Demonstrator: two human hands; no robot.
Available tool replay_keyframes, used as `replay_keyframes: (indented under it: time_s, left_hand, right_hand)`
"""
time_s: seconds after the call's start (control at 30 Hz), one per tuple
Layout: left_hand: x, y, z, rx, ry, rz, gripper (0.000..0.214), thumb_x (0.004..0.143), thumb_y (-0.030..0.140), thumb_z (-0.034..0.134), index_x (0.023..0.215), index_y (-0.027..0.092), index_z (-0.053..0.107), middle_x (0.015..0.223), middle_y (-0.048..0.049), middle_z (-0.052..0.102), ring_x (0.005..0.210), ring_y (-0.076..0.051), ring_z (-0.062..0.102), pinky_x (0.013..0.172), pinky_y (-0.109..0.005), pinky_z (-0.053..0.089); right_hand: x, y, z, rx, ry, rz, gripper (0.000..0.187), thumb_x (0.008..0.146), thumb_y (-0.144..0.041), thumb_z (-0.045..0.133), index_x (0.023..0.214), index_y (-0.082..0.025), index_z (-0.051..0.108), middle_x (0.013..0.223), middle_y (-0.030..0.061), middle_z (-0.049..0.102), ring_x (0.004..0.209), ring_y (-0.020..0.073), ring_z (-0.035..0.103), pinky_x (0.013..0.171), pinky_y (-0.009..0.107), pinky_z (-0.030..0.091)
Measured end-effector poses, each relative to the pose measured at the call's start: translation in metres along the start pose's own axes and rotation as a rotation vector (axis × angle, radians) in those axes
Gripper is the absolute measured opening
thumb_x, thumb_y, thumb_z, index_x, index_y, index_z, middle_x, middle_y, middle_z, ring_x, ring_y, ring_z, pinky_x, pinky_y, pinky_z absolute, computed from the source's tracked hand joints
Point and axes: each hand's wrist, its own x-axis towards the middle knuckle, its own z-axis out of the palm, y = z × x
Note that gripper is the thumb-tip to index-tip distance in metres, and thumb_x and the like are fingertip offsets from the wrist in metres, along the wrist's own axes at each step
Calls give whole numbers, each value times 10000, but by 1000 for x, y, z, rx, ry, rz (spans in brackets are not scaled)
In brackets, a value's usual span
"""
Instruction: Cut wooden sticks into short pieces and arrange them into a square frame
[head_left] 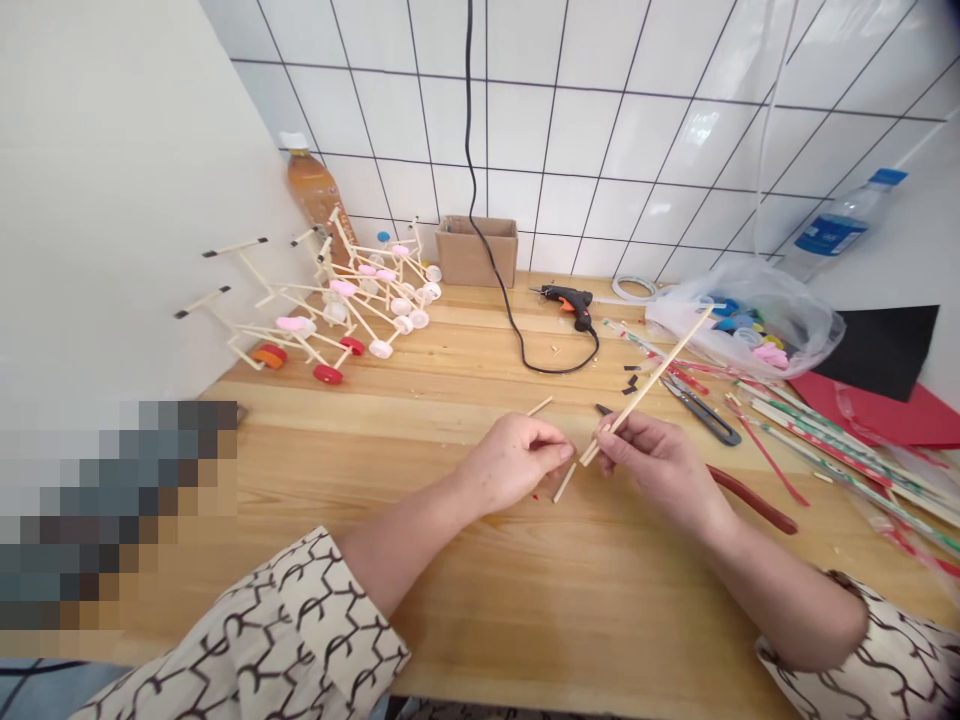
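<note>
My right hand (664, 465) is closed around wooden chopsticks (660, 370), which slant up and away to the right. Close by, the fingers of my left hand (525, 460) are pinched together near the chopsticks' lower ends; whatever is between the fingertips is hidden. A short cut stick (565, 483) lies on the table between the two hands. Another stick (541, 405) pokes out behind my left hand. Under my right wrist are pliers with a red handle (757, 502), partly covered.
Stick frames with bottle-cap wheels (328, 374) stand at left, before a tea bottle (311, 185). Behind are a cardboard box (480, 255) and a corded glue gun (566, 300). A utility knife (705, 412), wrapped chopsticks (840, 440), and a bag of caps (802, 310) lie right.
</note>
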Motion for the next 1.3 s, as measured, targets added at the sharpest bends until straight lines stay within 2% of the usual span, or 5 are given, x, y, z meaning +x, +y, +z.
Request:
replay_keyframes:
  time_s: [0.1, 0.27, 0.53, 0.97, 1.3]
  left_hand:
    - [-1, 2, 4, -182, -83, -94, 215, 801, 269, 533, 673, 128, 634, 600, -9, 596, 543, -93, 541, 533, -213, 425]
    - [-2, 4, 8, -402, -139, -173, 186, 775, 251, 581, 688, 106, 657, 617, -30, 632, 506, -77, 547, 551, -218, 444]
    - [-2, 6, 5, -549, -207, -227, 296, 679, 383, 660, 703, 88, 669, 620, -65, 655, 499, -111, 578, 555, -256, 456]
    - [-3, 6, 6, -470, -203, -245, 244, 682, 339, 659, 683, 95, 662, 598, -50, 643, 477, -96, 563, 508, -221, 447]
    - [-9, 8, 13, -65, -66, -94, 260, 774, 288, 532, 577, 126, 585, 552, -15, 583, 510, -101, 552, 519, -216, 430]
  right_hand:
    - [-1, 0, 2, 163, -12, 67, 194, 732, -357, 671, 738, -177, 600, 556, -28, 560, 518, 109, 506, 535, 249, 420]
    - [-3, 0, 4, 243, -37, 98, 185, 742, -338, 675, 744, -165, 611, 560, -19, 577, 535, 107, 514, 544, 245, 418]
    - [-5, -3, 7, 334, -48, 143, 176, 710, -317, 707, 725, -165, 620, 568, -16, 614, 533, 107, 537, 502, 232, 396]
    - [-5, -4, 9, 282, -55, 150, 200, 717, -329, 696, 711, -153, 602, 539, -21, 592, 510, 97, 524, 497, 226, 397]
    - [-7, -5, 8, 114, -55, 92, 225, 715, -366, 686, 715, -158, 601, 589, -21, 576, 543, 98, 497, 534, 235, 392]
